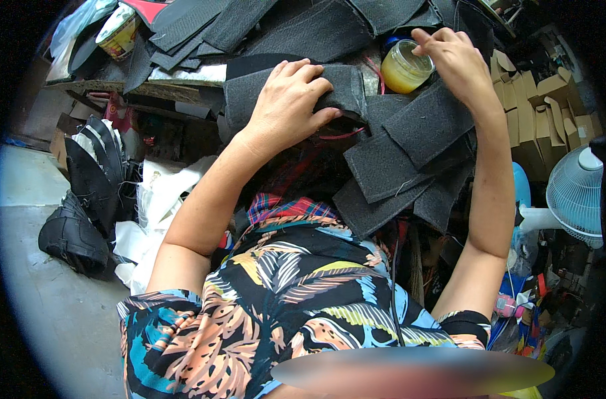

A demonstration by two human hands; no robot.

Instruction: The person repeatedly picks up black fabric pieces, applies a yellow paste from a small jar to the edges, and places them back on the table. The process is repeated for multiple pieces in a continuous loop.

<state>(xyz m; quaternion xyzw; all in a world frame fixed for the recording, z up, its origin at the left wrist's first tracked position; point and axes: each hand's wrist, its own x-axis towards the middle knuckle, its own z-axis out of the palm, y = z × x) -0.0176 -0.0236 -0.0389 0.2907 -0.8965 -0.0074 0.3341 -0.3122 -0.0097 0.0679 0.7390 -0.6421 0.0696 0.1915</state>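
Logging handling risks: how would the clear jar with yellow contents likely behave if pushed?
The jar looks smooth, so it may be slippery. Being round, it could roll if toppled. It also appears open-topped, so the yellow contents might spill.

The black pieces (pixel 386 166) look like rough, dull cloth. The far jar (pixel 401 75) is clear, smooth and shiny. On the right, the boxes (pixel 530 116) look like plain, dull cardboard.

No lettering is legible
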